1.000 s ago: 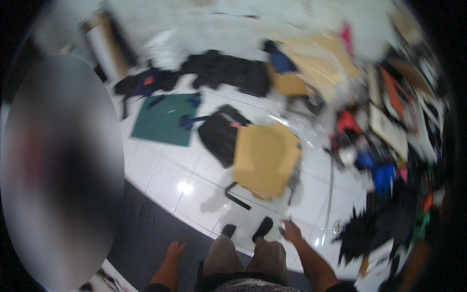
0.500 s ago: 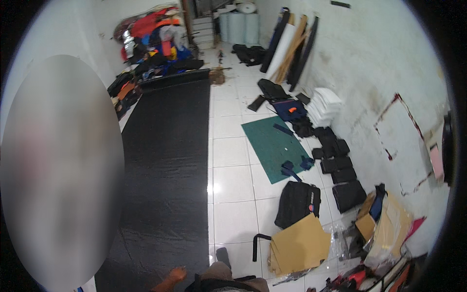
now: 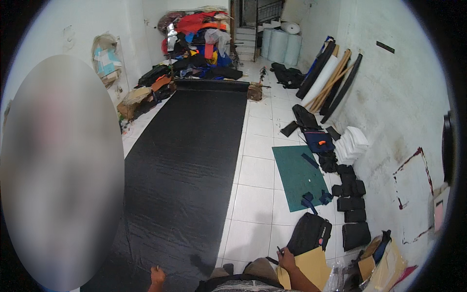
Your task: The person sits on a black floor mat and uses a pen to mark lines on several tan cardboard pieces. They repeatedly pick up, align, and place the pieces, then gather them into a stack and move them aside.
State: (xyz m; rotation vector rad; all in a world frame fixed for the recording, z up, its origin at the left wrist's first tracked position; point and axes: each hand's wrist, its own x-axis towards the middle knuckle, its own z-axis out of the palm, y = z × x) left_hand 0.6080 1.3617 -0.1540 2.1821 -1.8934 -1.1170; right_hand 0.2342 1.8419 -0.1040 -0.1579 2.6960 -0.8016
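A long sheet of black fabric (image 3: 185, 160) lies unrolled over the tiled floor, its rolled end (image 3: 211, 85) at the far side. My left hand (image 3: 157, 278) is above the near part of the sheet, its fingers closed; what they hold, if anything, is too small to make out. On the right, my right hand (image 3: 287, 259) is closed around a small, slim dark object (image 3: 280, 250) whose kind I cannot tell. That hand is over tan cardboard sheets (image 3: 311, 266), close to a black bag (image 3: 310, 233).
A green cutting mat (image 3: 299, 177) with navy scraps lies right of the fabric. Along the right wall are stacked black pieces (image 3: 351, 204), white foam sheets (image 3: 351, 146) and leaning rolls (image 3: 321, 78). A colourful heap (image 3: 199, 39) stands at the back. A blurred patch hides the left side.
The view has tilted up and shifted left. My right hand has come into view over the cardboard with the slim dark object. My left hand is still over the fabric.
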